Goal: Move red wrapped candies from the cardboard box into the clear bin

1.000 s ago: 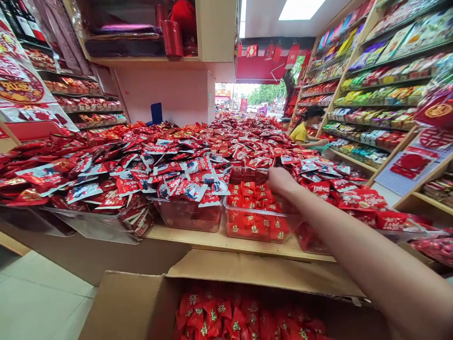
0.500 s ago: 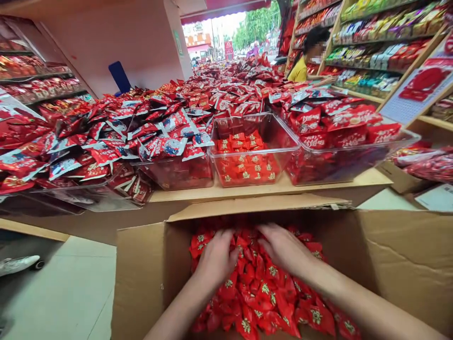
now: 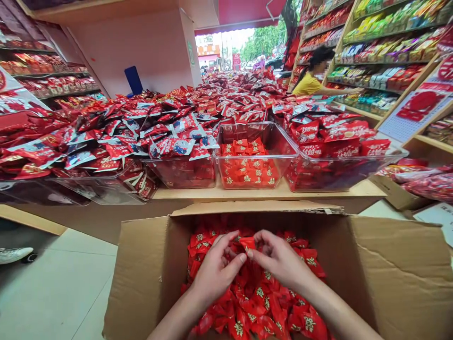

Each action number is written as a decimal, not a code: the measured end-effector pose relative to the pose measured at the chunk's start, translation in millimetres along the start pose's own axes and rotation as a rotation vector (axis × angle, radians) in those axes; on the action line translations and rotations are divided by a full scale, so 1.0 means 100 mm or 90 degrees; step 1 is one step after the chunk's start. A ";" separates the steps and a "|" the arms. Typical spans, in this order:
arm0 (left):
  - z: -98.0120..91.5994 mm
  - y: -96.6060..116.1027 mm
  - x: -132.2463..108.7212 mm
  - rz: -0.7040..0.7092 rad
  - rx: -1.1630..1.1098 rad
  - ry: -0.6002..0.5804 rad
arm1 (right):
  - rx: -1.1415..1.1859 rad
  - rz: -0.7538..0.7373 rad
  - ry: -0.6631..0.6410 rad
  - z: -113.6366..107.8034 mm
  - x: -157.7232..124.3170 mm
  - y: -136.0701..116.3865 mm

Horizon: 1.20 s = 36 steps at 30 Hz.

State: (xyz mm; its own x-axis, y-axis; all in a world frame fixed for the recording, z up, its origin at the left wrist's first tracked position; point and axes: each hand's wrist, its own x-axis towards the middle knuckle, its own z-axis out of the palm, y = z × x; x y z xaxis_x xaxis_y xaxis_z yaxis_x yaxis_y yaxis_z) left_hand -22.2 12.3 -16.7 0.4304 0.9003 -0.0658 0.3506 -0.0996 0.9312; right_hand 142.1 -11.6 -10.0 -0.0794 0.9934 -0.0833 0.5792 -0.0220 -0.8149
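Observation:
A brown cardboard box [image 3: 148,264] stands open in front of me, full of small red wrapped candies [image 3: 269,311] with gold marks. My left hand [image 3: 215,269] and my right hand [image 3: 279,259] are both inside it, cupped toward each other, fingers curled round a bunch of the red candies between them. Beyond the box, on a wooden counter [image 3: 283,192], sits a clear plastic bin [image 3: 286,141] partly filled with the same red candies.
Clear bins left and right [image 3: 354,170] hold heaped red snack packets that cover the long counter. Stocked shelves [image 3: 389,56] line the right wall. A person in a yellow top [image 3: 307,82] stands at the far right aisle. A white shoe [image 3: 14,255] rests on the tiled floor at left.
My right hand came back from the clear bin into the box. Both hands then dug into the candies and now lift together, gathering a bunch.

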 end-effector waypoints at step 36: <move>0.18 0.44 -0.09 -0.030 -0.265 0.193 | 0.800 0.038 0.054 0.09 -0.27 -0.19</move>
State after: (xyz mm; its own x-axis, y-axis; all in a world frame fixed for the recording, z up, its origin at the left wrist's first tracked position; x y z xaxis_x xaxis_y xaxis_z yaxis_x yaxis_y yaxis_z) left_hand 4.2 -7.9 18.2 0.1394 0.9883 -0.0622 -0.0241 0.0662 0.9975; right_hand 125.4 -39.5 2.8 -0.0013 0.9901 -0.1400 -0.5936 -0.1134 -0.7967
